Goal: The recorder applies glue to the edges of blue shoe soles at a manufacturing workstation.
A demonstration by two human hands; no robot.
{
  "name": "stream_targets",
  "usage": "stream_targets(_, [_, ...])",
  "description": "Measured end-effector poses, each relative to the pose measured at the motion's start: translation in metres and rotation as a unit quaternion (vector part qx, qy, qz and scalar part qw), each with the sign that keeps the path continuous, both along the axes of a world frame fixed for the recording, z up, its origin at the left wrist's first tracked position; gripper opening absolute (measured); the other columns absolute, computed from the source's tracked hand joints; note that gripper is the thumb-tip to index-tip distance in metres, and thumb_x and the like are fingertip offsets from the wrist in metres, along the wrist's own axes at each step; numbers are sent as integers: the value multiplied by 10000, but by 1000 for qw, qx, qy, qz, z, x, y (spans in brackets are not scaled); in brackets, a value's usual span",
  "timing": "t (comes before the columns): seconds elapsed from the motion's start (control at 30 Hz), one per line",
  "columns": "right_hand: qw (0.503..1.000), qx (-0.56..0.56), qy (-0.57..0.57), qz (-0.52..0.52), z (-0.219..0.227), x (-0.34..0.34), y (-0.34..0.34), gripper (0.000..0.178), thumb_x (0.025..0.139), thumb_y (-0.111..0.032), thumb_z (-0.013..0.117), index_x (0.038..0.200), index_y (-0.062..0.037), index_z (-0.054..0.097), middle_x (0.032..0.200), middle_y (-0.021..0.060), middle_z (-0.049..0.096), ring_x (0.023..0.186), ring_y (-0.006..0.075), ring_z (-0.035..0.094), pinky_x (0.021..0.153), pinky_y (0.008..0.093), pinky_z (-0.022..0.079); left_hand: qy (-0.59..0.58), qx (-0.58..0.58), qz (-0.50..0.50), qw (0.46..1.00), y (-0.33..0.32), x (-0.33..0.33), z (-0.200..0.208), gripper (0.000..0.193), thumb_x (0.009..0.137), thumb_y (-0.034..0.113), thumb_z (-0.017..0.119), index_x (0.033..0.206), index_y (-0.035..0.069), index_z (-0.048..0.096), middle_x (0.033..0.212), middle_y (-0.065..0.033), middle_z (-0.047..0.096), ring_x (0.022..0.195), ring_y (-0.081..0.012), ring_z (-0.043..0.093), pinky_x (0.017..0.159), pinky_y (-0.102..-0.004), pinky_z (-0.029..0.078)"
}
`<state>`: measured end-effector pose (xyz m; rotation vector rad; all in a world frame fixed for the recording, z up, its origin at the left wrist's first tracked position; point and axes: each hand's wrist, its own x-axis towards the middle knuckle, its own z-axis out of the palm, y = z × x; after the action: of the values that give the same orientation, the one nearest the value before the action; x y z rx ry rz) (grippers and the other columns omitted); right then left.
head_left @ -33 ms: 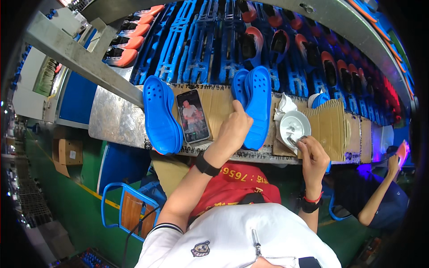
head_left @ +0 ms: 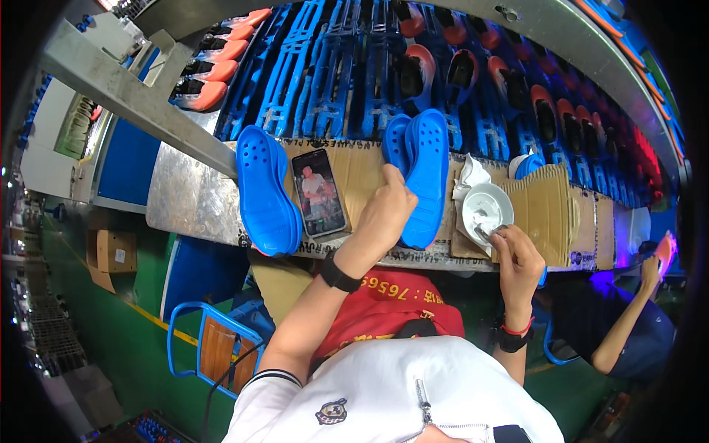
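A blue shoe sole (head_left: pixel 427 173), its toe dotted with holes, lies partly over another blue sole (head_left: pixel 396 140) on the cardboard. My left hand (head_left: pixel 388 207) is closed at its left edge, with the fingertips partly hidden. On the right, a white bowl (head_left: pixel 487 208) holds a little pale stuff. My right hand (head_left: pixel 519 258) pinches a thin handled tool (head_left: pixel 482 233) whose end dips into the bowl; its kind is too small to tell. Farther left rests a stacked pair of blue soles (head_left: pixel 264 196), beside a phone (head_left: pixel 319 193) with a lit screen.
Behind the cardboard (head_left: pixel 354 166) runs a rack of blue holders (head_left: pixel 325 81) carrying coral-and-black shoes (head_left: pixel 417 70). Crumpled white paper (head_left: pixel 473 173) and a white-and-blue container (head_left: pixel 526 166) stand near the bowl. A metal beam (head_left: pixel 140 100) crosses the left side. At far right, another person's hand (head_left: pixel 650 273) holds a pink item.
My left index finger, stretched out before, is now more curled in. My right hand and the things on the table look unchanged.
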<state>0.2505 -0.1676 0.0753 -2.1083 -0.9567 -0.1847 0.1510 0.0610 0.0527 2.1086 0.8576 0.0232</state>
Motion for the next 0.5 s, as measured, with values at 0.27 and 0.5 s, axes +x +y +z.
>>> stream_targets(0.27, [1000,7,0,3,0,2,0,126,794,13,734,900,26,667,921,157,694,704,248,670,618,297,518,-372,-399,24,838,-4,-27,-1,680,887,10,643,1420,-27,223,1171,-189,603,1021,-247,640,865,-382,543])
stream_targets(0.5, [999,42,5,26,14,-6,10,146,768,16,752,894,5,680,922,147,693,693,234,672,596,290,515,-369,-425,73,823,-20,-29,15,624,869,-54,631,1384,-20,282,1232,-186,540,1095,-245,608,834,-386,604])
